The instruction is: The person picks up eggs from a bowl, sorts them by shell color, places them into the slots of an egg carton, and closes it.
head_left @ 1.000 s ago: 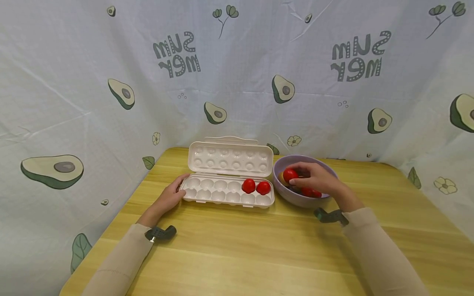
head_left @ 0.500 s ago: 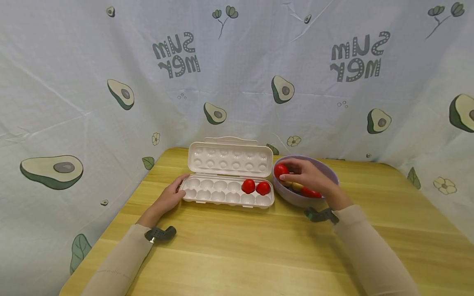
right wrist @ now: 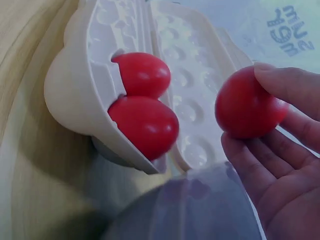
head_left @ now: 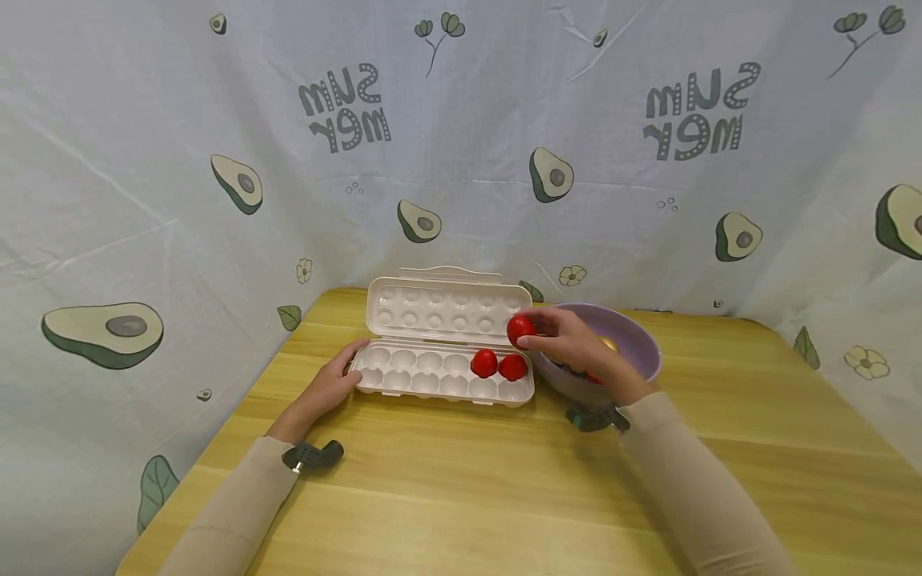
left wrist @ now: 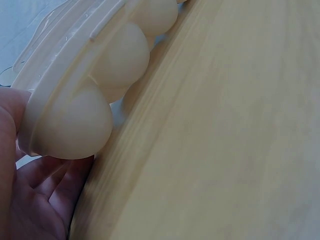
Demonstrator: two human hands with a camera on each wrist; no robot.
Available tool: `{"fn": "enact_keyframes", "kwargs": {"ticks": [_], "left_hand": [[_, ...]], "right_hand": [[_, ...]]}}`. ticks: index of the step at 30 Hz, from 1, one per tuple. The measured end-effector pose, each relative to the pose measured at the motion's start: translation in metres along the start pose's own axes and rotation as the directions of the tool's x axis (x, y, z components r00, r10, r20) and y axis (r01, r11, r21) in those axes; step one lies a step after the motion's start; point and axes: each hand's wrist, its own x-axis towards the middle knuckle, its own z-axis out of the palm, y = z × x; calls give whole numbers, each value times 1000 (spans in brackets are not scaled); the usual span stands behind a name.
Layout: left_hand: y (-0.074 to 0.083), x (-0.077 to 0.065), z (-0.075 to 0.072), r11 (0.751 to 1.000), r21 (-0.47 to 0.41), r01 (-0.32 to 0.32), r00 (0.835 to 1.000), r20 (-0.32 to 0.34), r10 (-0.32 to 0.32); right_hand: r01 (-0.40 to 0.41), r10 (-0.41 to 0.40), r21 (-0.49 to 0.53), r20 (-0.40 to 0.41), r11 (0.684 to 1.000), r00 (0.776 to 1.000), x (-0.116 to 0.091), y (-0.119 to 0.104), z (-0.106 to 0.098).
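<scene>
My right hand [head_left: 572,340] pinches a red egg [right wrist: 245,102] between thumb and fingers, above the right end of the open egg box [head_left: 427,362]. In the right wrist view, that egg is clear of the box, and two more red eggs [right wrist: 147,127] sit side by side in its back row. The other cups that show hold nothing. At the left end, my left hand [head_left: 333,386] holds the box. In the left wrist view, the thumb lies at the rim of the box [left wrist: 75,122], with the fingers below the end cup.
A purple bowl [head_left: 643,352] stands right of the box, partly behind my right forearm. Yellow and red things show inside it. The box's lid [head_left: 446,308] leans back, upright. A patterned cloth [head_left: 475,160] hangs behind the wooden table [head_left: 446,480].
The right hand has carried the red egg leftward, from over the purple bowl to the right end of the egg box. The left hand has stayed in place.
</scene>
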Motion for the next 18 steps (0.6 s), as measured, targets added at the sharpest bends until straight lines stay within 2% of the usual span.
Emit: {"fn": "enact_keyframes", "kwargs": {"ticks": [3, 9, 18], "left_hand": [[-9, 4, 1, 1000, 7, 4, 1000, -8, -4], [-13, 6, 2, 1000, 1, -3, 1000, -11, 3], [-15, 5, 1, 1000, -5, 6, 1000, -13, -6]], "right_hand": [[25, -25, 47, 3, 999, 1000, 9, 13, 6], [35, -38, 101, 22, 994, 999, 22, 28, 15], [53, -56, 140, 16, 989, 998, 23, 1, 27]]}}
